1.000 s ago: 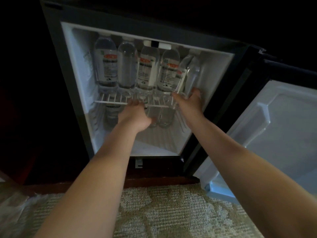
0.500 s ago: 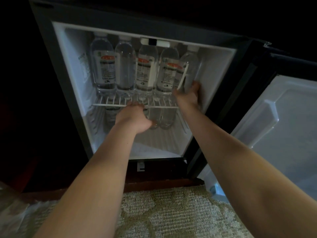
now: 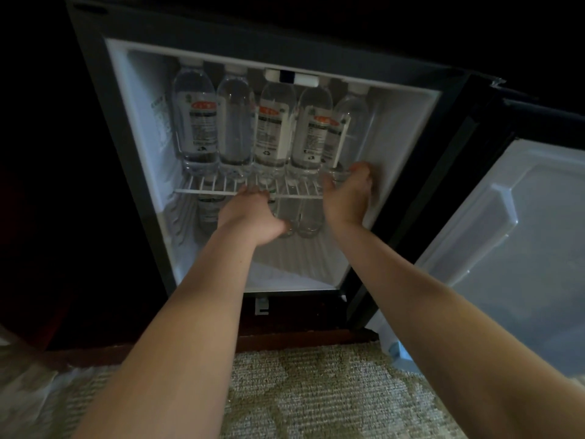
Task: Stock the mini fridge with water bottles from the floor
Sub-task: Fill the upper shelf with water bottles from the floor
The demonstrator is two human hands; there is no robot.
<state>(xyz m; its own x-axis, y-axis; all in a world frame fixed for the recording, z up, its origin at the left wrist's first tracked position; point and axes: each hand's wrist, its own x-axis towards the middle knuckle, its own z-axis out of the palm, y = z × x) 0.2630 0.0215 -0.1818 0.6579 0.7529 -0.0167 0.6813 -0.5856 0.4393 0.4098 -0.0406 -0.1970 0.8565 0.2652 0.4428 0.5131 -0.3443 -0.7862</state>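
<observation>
Both hands are inside the fridge. Our right hand has thumb and fingers curled round the base of the fifth bottle, at the far right of the top row near the right wall. Our left hand sits at the front rail of the wire shelf. It's too blurred to tell whether the fingers hook over the rail.

Big to small:
- The mini fridge is open, white inside, set low in a dark surround.
- Its door is swung out to the right, and we see no bottles on the inner panel.
- On the patterned carpet in front we see no bottles, though the floor to either side is out of frame.
- The wire shelf splits the fridge into an upper and a lower space.
- Four bottles stand upright on it, side by side, caps close under the ceiling.
- The fifth bottle is upright or near it, just beside the fourth, and fills the row.
- The lower bottles are under the shelf. We see at least three, partly hidden by our left hand, so the exact count is unclear.

We judge the task mostly done. The top row looks full once this bottle is let go. The lower space has room at the front. We can't tell whether any bottles are left on the floor.
</observation>
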